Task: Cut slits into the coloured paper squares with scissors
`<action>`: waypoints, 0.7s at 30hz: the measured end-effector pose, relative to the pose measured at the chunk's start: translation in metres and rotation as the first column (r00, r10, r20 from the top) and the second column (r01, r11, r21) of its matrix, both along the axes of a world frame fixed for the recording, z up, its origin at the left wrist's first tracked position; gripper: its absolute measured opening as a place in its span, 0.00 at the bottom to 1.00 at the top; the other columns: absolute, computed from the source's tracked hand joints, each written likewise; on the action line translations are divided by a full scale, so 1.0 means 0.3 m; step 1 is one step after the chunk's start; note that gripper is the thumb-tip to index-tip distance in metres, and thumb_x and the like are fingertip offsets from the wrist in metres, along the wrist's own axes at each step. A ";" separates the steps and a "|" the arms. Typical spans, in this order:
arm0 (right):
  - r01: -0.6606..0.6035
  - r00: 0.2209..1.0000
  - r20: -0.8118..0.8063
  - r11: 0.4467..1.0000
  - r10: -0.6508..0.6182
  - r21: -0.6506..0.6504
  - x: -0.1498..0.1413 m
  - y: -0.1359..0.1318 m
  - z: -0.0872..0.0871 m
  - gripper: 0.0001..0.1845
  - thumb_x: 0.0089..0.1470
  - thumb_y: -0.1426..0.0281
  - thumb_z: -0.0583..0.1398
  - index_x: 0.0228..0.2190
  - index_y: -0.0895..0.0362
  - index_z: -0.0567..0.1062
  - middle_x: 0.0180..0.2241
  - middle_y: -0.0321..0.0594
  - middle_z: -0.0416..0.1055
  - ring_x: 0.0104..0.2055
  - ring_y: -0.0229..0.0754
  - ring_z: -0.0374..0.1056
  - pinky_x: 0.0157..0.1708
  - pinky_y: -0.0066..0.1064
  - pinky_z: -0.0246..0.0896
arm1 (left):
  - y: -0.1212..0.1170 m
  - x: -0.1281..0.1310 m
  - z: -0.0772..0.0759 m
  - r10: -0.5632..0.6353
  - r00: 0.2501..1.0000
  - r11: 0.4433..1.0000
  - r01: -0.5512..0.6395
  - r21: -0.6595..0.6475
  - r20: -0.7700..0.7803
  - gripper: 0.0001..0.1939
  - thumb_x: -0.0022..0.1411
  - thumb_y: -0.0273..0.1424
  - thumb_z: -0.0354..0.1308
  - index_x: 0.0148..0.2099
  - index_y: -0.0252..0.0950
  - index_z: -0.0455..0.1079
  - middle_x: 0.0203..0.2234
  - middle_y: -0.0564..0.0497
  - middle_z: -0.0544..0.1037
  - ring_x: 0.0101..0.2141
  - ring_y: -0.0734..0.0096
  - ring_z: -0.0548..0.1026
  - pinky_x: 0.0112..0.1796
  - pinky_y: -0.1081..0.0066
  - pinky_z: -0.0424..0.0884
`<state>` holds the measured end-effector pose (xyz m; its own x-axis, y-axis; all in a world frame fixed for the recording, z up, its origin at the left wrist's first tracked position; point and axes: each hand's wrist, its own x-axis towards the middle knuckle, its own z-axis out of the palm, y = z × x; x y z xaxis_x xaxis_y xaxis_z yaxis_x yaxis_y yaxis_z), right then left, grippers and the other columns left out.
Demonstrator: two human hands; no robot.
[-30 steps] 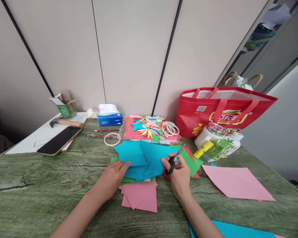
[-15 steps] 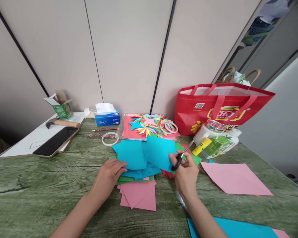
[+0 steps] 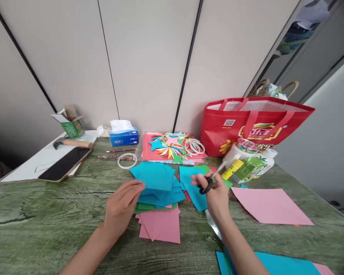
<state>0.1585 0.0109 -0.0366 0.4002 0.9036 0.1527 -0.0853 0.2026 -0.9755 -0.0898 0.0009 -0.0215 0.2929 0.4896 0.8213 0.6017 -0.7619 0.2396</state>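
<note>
Between the closed fingertips of my left hand is the left edge of a blue paper square, tilted up over a pile of blue pieces. Green paper and pink paper squares show below that pile. Black-handled scissors sit in my right hand, blades pointing away to the upper right. Under its fingers lies another blue paper piece, slanted over red and green paper, apart from the left hand's square.
A glue stick, a mug and a red bag stand at the right. Pink sheet lies nearby. Behind are paper stars and tape rolls. A phone and hammer lie left.
The blue piece at my right hand has come down onto the red and green paper, and those fingers have loosened from it. My left hand has shifted slightly left, its blue square lifted.
</note>
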 end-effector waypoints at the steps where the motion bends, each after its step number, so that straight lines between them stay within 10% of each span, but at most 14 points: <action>1: -0.157 0.984 -0.096 0.987 0.152 -0.046 -0.024 -0.007 0.005 0.15 0.41 0.63 0.62 0.27 0.55 0.62 0.24 0.38 0.74 0.24 0.44 0.71 0.26 0.34 0.63 | -0.006 0.003 0.007 -0.003 1.000 1.000 0.003 0.016 -0.006 0.15 0.51 0.18 0.54 0.40 0.38 0.69 0.30 0.50 0.77 0.36 0.68 0.73 0.36 0.69 0.71; 5: -0.404 0.884 -0.291 0.911 0.367 -0.079 -0.077 -0.024 -0.005 0.17 0.38 0.67 0.65 0.26 0.55 0.62 0.24 0.35 0.74 0.25 0.40 0.71 0.25 0.27 0.61 | -0.025 0.011 0.012 0.054 0.998 0.997 -0.053 -0.050 0.018 0.13 0.52 0.20 0.54 0.39 0.40 0.70 0.32 0.51 0.77 0.36 0.69 0.73 0.35 0.70 0.71; 14: -0.280 0.890 -0.399 0.955 0.221 -0.095 -0.066 -0.014 -0.032 0.19 0.33 0.68 0.67 0.26 0.54 0.63 0.21 0.32 0.72 0.23 0.38 0.68 0.19 0.25 0.57 | -0.023 0.017 -0.002 -0.041 0.970 0.945 0.116 -0.307 0.239 0.11 0.51 0.20 0.53 0.33 0.40 0.72 0.31 0.50 0.75 0.36 0.66 0.71 0.36 0.68 0.68; 21: -0.312 0.921 -0.268 0.947 0.283 -0.072 -0.068 -0.024 -0.031 0.20 0.30 0.71 0.68 0.27 0.54 0.65 0.18 0.28 0.68 0.19 0.34 0.63 0.17 0.22 0.53 | -0.002 0.031 0.022 -0.052 0.801 0.718 0.445 -0.536 0.596 0.06 0.49 0.24 0.57 0.25 0.38 0.72 0.29 0.49 0.73 0.38 0.62 0.70 0.35 0.66 0.67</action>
